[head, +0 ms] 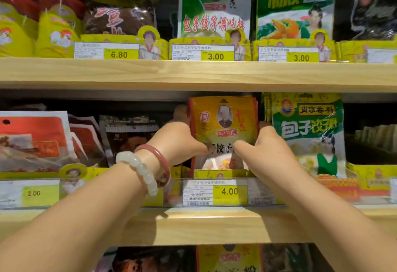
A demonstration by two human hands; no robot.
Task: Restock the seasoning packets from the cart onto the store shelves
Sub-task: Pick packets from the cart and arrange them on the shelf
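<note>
A stack of orange-yellow seasoning packets (224,121) stands upright in a yellow display tray (219,174) on the middle shelf, above the 4.00 price tag (228,192). My left hand (182,140), two bracelets on its wrist, grips the stack's left edge with the thumb across the front and the fingers behind. On the right edge my right hand (262,151) holds the stack the same way, thumb on the front. The cart is out of view.
Green dumpling-seasoning packets (309,134) stand right of the stack, dark and red packets (129,136) to its left. The upper wooden shelf (193,74) carries more packets with tags 6.80 and 3.00. More packets (227,258) show on the shelf below.
</note>
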